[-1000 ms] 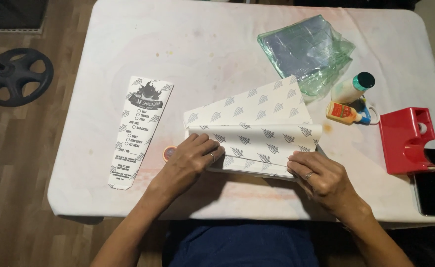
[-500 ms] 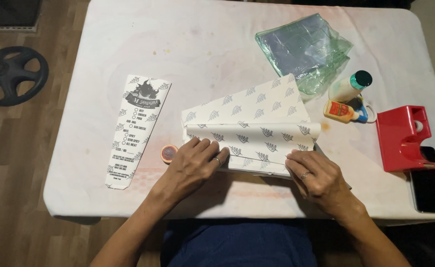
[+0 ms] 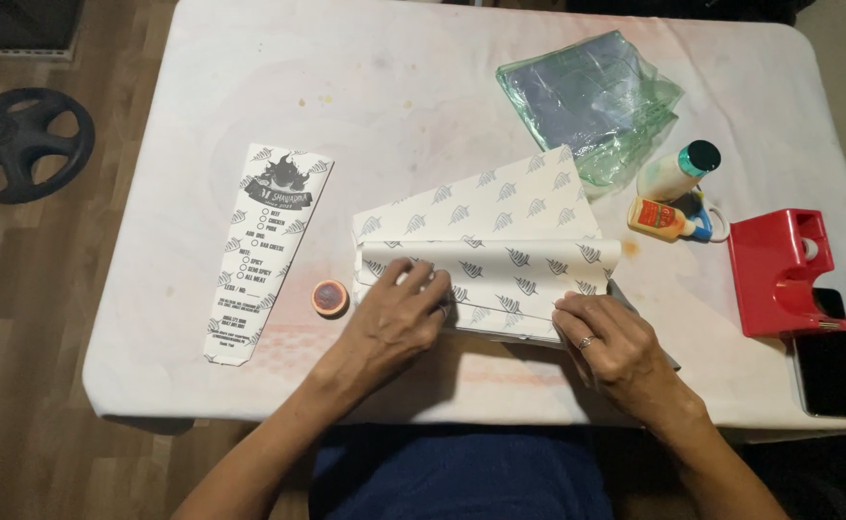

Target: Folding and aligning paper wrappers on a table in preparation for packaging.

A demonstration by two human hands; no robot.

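A single head-worn camera looked almost straight down from above the person's lap, facing forward over the white counter (image 3: 202, 77). It sat near enough that the counter filled most of the frame, with wooden floor (image 3: 28, 337) at left.

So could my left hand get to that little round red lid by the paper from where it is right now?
Probably yes. The left hand rests on the folded patterned paper, and the small round red lid lies just beside it on bare table, with nothing between them.
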